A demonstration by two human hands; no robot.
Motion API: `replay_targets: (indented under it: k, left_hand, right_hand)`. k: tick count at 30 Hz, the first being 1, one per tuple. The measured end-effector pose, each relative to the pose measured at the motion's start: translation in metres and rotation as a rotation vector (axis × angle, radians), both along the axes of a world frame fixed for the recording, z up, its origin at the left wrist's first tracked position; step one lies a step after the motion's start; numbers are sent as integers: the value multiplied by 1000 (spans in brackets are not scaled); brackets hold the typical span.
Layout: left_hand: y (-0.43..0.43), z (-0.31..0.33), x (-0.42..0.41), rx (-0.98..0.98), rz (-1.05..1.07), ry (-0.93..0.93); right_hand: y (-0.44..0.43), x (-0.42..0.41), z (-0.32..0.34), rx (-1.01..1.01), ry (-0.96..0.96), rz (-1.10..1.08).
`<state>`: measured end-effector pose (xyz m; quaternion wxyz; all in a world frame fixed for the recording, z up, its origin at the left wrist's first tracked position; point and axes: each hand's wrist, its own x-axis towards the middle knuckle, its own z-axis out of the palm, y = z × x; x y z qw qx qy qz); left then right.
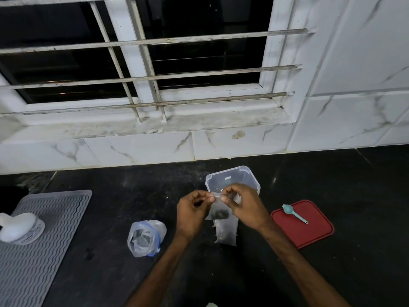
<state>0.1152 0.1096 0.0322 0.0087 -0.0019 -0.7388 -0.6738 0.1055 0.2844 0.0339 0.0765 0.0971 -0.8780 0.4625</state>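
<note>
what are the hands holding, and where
A small clear plastic bag with dark contents, pinched along its top edge by left hand and right hand.

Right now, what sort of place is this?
Probably a home kitchen counter: a dark stone worktop below a barred window and marble-look tiles, a ridged grey drying mat, and a clear food container near a red lid and teal scoop.

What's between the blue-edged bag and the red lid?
In the head view, clear packets lie on the counter there, beneath the held pouch.
</note>
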Motion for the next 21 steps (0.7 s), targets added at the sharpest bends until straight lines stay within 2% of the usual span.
replay_targets:
  k: [6, 13, 21]
  left_hand:
    - [-4, -2, -3, -9, -29, 86]
    - [-1, 0, -6, 34, -21, 132]
    - [-6, -1, -11, 102, 41, 121]
  right_hand:
    - [-13, -5, 5, 85, 81, 23]
    - [-16, -14, 12, 311, 167, 42]
    - [-11, -22, 6, 182, 126, 42]
